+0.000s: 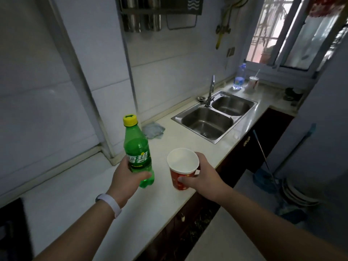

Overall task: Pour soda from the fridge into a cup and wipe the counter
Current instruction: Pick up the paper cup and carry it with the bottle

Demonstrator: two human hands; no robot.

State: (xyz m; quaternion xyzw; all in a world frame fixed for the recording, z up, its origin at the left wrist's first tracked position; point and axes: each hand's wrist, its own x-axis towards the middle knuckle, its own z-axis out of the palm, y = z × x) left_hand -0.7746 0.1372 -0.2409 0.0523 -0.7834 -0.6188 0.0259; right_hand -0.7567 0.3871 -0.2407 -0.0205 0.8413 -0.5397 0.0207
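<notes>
A green soda bottle (137, 147) with a yellow cap, still screwed on, stands upright over the white counter (79, 196). My left hand (128, 178) grips its lower half. To its right, a red paper cup (181, 172) with a white inside looks empty. My right hand (202, 176) holds it around the side, above the counter's front part. A crumpled grey-blue cloth (153, 129) lies on the counter by the wall, behind the bottle.
A steel double sink (214, 117) with a tap (211, 91) is set into the counter further on. A clear water bottle (239, 78) and a white cup (253, 82) stand near the window. A mop (263, 166) leans in the aisle on the right.
</notes>
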